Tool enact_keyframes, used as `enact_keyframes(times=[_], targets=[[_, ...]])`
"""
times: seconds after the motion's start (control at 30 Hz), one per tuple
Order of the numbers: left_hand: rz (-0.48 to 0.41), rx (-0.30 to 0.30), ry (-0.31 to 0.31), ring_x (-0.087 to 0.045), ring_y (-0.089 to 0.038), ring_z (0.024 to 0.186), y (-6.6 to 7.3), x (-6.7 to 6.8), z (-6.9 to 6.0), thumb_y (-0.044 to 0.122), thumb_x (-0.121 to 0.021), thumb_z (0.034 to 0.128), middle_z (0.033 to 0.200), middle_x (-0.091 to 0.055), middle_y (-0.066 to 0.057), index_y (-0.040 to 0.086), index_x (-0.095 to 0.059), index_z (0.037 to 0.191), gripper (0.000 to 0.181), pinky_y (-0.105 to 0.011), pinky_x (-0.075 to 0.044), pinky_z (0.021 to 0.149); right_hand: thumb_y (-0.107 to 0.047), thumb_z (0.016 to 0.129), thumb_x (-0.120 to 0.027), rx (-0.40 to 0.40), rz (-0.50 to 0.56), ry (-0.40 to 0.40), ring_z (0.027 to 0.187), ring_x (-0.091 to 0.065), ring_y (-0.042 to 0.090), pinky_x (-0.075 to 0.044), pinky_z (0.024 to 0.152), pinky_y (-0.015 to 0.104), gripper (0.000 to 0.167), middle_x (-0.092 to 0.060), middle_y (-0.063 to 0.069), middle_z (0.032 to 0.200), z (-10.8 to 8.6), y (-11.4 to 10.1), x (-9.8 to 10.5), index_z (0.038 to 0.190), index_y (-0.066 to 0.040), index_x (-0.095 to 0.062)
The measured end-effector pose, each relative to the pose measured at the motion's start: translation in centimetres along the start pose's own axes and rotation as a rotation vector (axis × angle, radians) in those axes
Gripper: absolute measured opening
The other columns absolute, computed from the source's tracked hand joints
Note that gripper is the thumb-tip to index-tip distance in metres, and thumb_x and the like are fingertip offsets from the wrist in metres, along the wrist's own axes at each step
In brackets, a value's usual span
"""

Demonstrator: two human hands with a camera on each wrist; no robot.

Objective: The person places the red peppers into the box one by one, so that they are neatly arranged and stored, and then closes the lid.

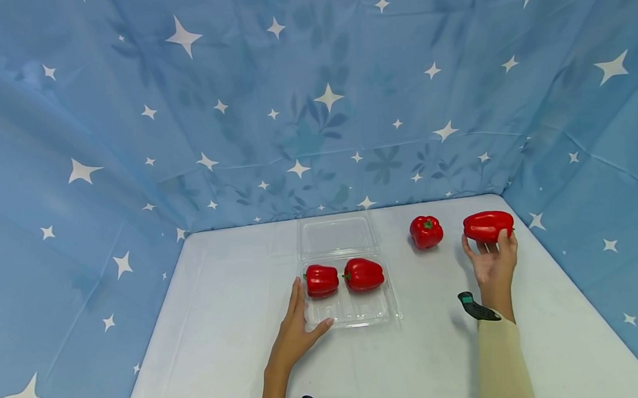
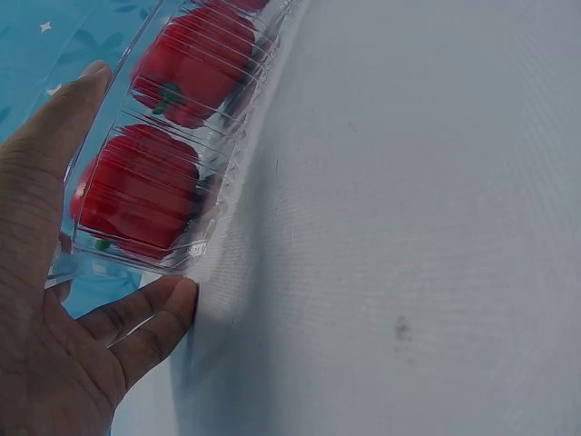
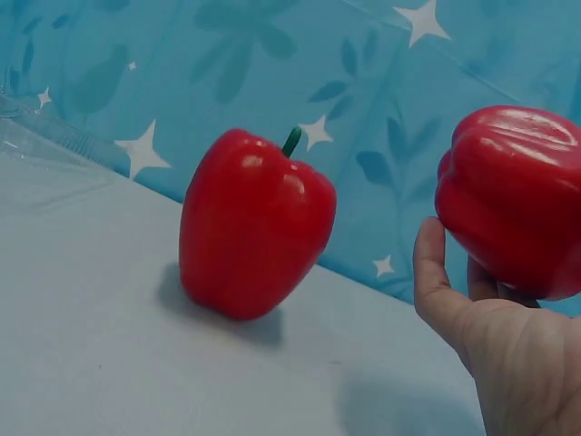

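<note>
My right hand point(image 1: 494, 268) holds a red bell pepper point(image 1: 487, 226) on its side above the right part of the table; in the right wrist view this pepper point(image 3: 517, 200) rests in the fingers and its stem is out of sight. My left hand point(image 1: 295, 338) lies with spread, fairly straight fingers against the left side of a clear plastic clamshell container point(image 1: 325, 311), its thumb at the front edge. Two red bell peppers, a left one point(image 1: 321, 280) and a right one point(image 1: 363, 275), lie side by side inside. Another red bell pepper point(image 1: 426, 232) stands upright on the table, stem up.
The container's open lid point(image 1: 337, 234) lies back behind it on the white table point(image 1: 221, 300). Blue star-patterned cloth point(image 1: 271, 105) hangs behind the table and along both sides.
</note>
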State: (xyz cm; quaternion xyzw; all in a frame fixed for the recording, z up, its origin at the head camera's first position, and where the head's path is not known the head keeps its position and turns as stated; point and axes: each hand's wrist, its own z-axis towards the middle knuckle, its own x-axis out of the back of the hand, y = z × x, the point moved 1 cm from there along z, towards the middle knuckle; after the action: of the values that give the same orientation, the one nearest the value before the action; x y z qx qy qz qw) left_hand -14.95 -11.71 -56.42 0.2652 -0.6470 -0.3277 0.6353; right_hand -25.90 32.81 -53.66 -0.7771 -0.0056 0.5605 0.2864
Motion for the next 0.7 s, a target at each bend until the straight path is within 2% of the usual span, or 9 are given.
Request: enact_keyframes(times=[0.1, 0.37, 0.7], targets=[[0.005, -0.002, 0.000, -0.022, -0.029, 0.150, 0.0, 0.0, 0.0, 0.062, -0.069, 0.0795, 0.165, -0.002, 0.011, 0.024, -0.006, 0.159, 0.108, -0.057, -0.041, 0.107, -0.006, 0.087, -0.068, 0.006, -0.036, -0.033, 0.140, -0.027, 0.016, -0.050, 0.104, 0.046, 0.068, -0.039, -0.010, 0.146, -0.3, 0.0, -0.7, 0.139, -0.037, -0.038], [0.015, -0.003, -0.001, -0.024, -0.029, 0.149, -0.1, 0.1, 0.1, 0.062, -0.069, 0.0798, 0.165, -0.001, 0.010, 0.023, -0.005, 0.159, 0.109, -0.055, -0.042, 0.106, -0.004, 0.092, -0.061, -0.020, -0.120, -0.134, 0.141, -0.021, 0.018, -0.059, 0.086, 0.045, 0.065, -0.032, -0.007, 0.149, -1.3, 0.4, -1.6, 0.143, -0.035, -0.036], [0.001, -0.016, -0.005, -0.025, -0.031, 0.149, 0.0, 0.1, 0.0, 0.064, -0.068, 0.0794, 0.166, -0.002, 0.007, 0.022, -0.006, 0.159, 0.109, -0.056, -0.045, 0.103, -0.006, 0.091, -0.062, -0.088, -0.175, -0.120, 0.142, -0.022, 0.014, -0.060, 0.086, 0.040, 0.064, -0.034, -0.011, 0.148, -3.2, 0.6, -2.5, 0.142, -0.031, -0.033]])
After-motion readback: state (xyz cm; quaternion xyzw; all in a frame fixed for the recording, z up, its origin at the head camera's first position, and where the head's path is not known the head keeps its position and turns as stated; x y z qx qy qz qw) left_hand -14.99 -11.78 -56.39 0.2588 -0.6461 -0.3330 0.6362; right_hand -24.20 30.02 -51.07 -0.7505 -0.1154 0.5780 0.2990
